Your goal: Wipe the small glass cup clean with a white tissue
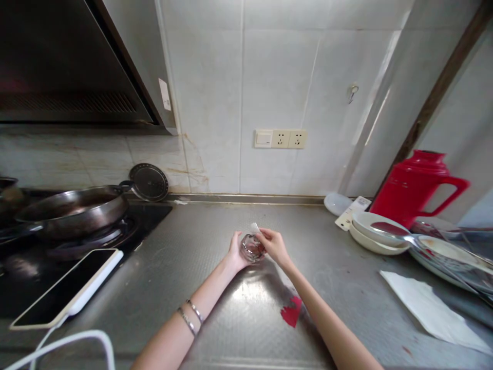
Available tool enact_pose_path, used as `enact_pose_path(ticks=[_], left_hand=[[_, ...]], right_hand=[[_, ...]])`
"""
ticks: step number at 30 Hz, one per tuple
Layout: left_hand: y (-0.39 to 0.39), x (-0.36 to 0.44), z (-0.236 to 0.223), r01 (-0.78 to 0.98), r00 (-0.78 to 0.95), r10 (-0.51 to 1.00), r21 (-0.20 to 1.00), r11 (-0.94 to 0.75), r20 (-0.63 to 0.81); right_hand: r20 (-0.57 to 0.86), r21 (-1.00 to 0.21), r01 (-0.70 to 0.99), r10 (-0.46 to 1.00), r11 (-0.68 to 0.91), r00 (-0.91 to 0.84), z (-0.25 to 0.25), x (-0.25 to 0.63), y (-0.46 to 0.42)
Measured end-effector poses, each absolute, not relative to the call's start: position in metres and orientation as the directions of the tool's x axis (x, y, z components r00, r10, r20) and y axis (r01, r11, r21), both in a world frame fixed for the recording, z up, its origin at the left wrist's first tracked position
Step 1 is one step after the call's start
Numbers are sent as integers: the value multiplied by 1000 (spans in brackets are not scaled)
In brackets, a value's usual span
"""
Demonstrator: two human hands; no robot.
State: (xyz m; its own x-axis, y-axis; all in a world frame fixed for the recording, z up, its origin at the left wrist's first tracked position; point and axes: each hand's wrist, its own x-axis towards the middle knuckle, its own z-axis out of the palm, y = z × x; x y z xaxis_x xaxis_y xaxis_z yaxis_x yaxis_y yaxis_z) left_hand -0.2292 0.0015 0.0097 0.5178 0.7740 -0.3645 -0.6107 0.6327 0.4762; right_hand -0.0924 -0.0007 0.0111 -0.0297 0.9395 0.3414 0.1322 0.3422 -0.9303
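A small clear glass dish (252,248), round with a shiny rim, is held over the steel counter. My left hand (236,252) is closed around its left side and underneath. My right hand (274,245) pinches a small white piece (254,227), perhaps folded tissue, at the dish's upper right rim. Its fingertips are close to or touching the glass; which of these I cannot tell. What lies inside the dish is too small to make out. Below the hands, a torn red scrap (291,311) lies on the counter.
Left, a wok (77,213) sits on the stove beside a phone (69,288) with a white cable. Right are a red thermos (412,187), stacked white bowls (379,244), plates (454,259) with utensils, and a white tissue (431,308). Sockets (280,139) are on the wall.
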Motion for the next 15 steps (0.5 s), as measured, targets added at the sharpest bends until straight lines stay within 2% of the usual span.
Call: enact_pose_path(ticks=[4, 9, 12, 15], left_hand=[[-5, -226, 20, -662, 526, 814, 482, 573, -245], [-5, -224, 20, -676, 480, 843, 511, 531, -242], [-1, -224, 17, -683, 431, 858, 520, 512, -278], [2, -226, 13, -645, 415, 836, 531, 549, -360]], right_hand=[[374, -916, 181, 926, 358, 59, 12, -89, 0], [451, -857, 289, 892, 426, 24, 18, -87, -5], [569, -747, 365, 818, 556, -83, 20, -85, -5], [654, -585, 439, 717, 682, -242, 19, -82, -4]])
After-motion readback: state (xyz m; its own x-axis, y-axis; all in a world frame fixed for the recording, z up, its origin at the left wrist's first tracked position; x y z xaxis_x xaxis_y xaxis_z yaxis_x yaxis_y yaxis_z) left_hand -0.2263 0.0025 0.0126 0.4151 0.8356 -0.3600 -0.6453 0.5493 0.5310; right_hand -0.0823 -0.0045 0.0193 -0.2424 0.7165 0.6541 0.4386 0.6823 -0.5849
